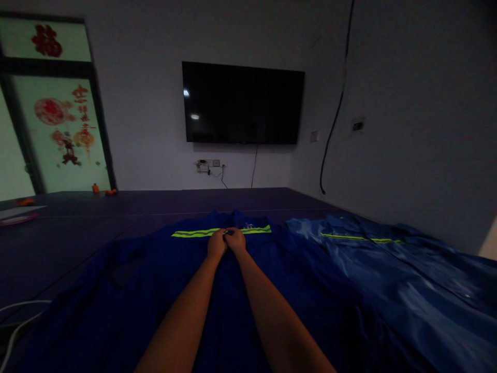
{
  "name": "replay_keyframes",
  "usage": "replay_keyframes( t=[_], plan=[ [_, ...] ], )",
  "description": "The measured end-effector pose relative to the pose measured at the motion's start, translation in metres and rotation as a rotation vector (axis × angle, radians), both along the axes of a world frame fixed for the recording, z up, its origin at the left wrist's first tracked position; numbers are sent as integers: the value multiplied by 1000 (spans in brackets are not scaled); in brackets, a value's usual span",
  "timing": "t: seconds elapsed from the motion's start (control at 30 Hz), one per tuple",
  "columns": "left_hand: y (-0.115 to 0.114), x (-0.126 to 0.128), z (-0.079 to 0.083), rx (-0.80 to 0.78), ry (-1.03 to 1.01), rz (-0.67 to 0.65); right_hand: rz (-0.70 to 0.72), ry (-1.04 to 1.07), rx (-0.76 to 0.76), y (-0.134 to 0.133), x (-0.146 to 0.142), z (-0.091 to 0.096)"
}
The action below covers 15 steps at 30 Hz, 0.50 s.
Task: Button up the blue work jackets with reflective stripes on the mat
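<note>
A dark blue work jacket lies spread out in front of me, its collar at the far end and a yellow-green reflective strip across the chest. Both my hands meet at the jacket's front, level with that strip. The fingers of my left hand are closed on the front edge of the cloth. Right beside it, my right hand is also closed, pinching the same edge. A small dark spot shows between the fingertips, too small to make out.
To the right lies a lighter blue work jacket with a thin reflective strip. Orange objects sit by the glass door at the far left. White cables lie near left. A television hangs on the wall, and a black cable dangles at right.
</note>
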<state>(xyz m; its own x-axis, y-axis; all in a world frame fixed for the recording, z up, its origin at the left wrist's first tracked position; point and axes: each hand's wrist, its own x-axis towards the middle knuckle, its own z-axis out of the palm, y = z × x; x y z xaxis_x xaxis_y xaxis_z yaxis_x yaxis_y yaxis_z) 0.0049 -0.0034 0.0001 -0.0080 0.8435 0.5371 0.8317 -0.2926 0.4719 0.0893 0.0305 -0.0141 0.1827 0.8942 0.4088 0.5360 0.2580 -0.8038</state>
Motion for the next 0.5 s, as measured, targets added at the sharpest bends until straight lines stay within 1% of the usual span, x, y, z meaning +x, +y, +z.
replay_keyframes(
  t=[0.5],
  plan=[
    [6,-3,-1,39,-66,12,14,29,9,3,0,-2]
  ],
)
